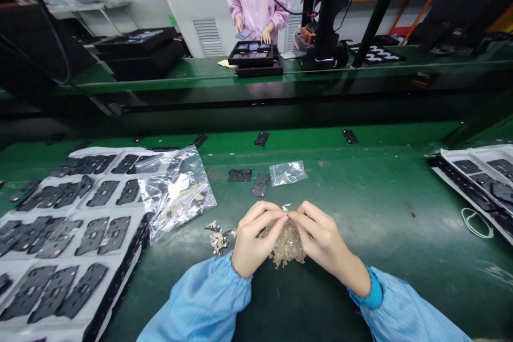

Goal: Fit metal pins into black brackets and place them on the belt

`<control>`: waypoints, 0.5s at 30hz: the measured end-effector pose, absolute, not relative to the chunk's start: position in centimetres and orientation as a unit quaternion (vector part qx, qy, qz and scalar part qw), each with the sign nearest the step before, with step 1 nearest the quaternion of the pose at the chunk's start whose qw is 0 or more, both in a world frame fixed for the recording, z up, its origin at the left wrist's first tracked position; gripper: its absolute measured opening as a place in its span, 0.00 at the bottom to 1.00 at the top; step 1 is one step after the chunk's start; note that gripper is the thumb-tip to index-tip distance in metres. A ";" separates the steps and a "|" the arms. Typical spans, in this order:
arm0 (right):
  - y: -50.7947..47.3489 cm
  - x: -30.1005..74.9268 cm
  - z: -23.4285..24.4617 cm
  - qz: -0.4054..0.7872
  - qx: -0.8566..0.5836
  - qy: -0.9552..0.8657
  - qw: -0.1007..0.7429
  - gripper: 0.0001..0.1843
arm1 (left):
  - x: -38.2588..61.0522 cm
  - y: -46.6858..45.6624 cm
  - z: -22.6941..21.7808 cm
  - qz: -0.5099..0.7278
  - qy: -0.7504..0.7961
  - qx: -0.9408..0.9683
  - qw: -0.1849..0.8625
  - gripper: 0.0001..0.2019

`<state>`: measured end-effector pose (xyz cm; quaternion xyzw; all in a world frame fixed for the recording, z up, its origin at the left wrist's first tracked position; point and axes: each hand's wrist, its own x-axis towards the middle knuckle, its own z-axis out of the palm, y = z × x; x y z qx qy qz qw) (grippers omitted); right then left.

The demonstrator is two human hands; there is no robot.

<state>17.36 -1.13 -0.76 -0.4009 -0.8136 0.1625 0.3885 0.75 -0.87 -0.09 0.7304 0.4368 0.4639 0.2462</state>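
Green ESD-mat tabletop [385, 197] fills the lower view, with a second bench beyond it at 12 o'clock, where a co-worker in a pink smock [256, 0] stands at stacked black trays [255, 59], holding a small blue-ish item. Near bench: white formed tray [70, 214] at 9 o'clock, its pockets loaded with black plastic frames [92, 240]. Second white tray [476, 152] at 3 o'clock, also loaded, cut off by the view edge. Done so far: those trays look full, though the view can't confirm every pocket. Left open: four or five loose black frames lie on the mat at 12 o'clock, including one [261, 184] beside a small zip bag [287, 172]. A larger zip bag [180, 192] at 10 o'clock holds tan die-cut pieces. More of these sit as a loose pile [218, 238] just off the left hand [256, 238]. Both hands are closed, fingertips meeting over a tan die-cut clump [285, 243] at 6 o'clock, pinching it; the right hand [320, 235] mirrors the left. Exact grip points hidden.
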 end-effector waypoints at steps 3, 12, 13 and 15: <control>-1.5 16.6 -0.8 0.272 -0.436 -0.742 0.430 0.12 | 1.2 -1.3 -0.7 0.465 0.444 0.738 0.203 0.10; 9.6 20.6 0.6 0.078 -0.490 -0.756 0.427 0.11 | -1.5 1.2 0.6 0.412 0.554 0.715 0.110 0.16; 11.7 21.5 0.5 0.057 -0.495 -0.756 0.424 0.13 | -2.8 2.3 0.6 0.418 0.568 0.701 0.103 0.12; 15.4 22.9 -0.2 0.043 -0.492 -0.761 0.419 0.15 | -5.7 4.6 0.2 0.379 0.595 0.700 0.116 0.09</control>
